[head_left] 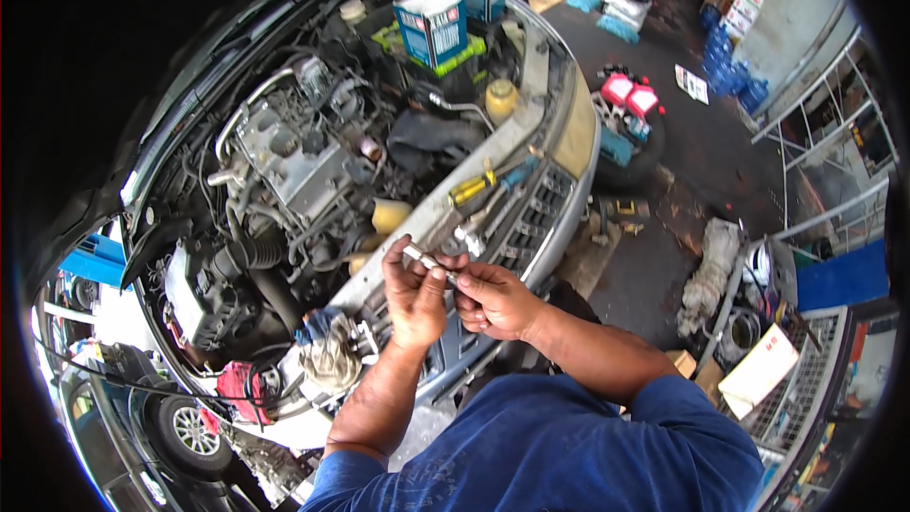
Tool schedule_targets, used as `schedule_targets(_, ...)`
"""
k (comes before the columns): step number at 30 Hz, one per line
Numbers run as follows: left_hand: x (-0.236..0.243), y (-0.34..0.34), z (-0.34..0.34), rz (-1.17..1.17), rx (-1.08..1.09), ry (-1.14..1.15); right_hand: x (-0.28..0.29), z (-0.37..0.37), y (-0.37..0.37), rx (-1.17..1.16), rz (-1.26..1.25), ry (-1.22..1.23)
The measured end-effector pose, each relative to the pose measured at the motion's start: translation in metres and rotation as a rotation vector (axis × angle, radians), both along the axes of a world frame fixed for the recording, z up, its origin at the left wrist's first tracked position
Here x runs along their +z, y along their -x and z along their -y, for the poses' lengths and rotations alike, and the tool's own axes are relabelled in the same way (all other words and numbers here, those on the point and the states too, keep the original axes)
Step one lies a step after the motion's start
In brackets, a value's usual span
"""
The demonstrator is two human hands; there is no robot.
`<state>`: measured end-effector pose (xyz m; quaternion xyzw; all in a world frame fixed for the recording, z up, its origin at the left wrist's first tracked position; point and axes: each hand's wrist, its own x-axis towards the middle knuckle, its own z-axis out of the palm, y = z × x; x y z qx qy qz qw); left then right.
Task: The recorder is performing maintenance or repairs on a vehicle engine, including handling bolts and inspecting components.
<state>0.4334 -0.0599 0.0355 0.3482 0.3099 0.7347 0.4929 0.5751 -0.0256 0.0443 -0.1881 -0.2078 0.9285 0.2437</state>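
Observation:
Over the front edge of an open car engine bay, both my hands meet at a small, slim, silvery metal part (421, 255). My left hand (414, 299) pinches it between thumb and fingers, with the fingertips pointing away from me. My right hand (495, 301) closes thumb and fingertips around its near right end, so part of it is hidden. Beyond the hands lies the engine (284, 147), with its dirty metal top exposed. A yellow-handled screwdriver (471, 189) and a blue-handled tool (518, 173) rest on the front crossmember, next to the grille.
Two blue-and-white boxes (431, 28) stand at the far side of the bay. A crumpled rag (329, 360) and a red cloth or bag (244, 389) lie at the left front. Metal racks (834, 123), blue bottles (725, 66) and a tire with red items (629, 95) are at right.

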Motion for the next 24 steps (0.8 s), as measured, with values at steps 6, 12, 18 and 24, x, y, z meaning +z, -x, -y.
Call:
schedule_targets(6, 0.026, -0.022, -0.117, -0.231, 0.022, 0.008, 0.017, -0.132, -0.023, 0.073, 0.082, -0.434)
schedule_targets(12, 0.062, 0.002, -0.281, -0.768, 0.361, 0.123, -0.003, -0.332, -0.033, 0.019, 0.36, -0.868)
schedule_targets(18, 0.091, 0.045, -0.405, -1.546, 0.744, 0.412, -0.017, -0.449, -0.053, -0.179, 0.477, -0.695)
schedule_targets(24, 0.063, 0.025, -0.407, -1.659, 0.719, 0.347, 0.007, -0.5, -0.043, -0.189, 0.574, -0.817)
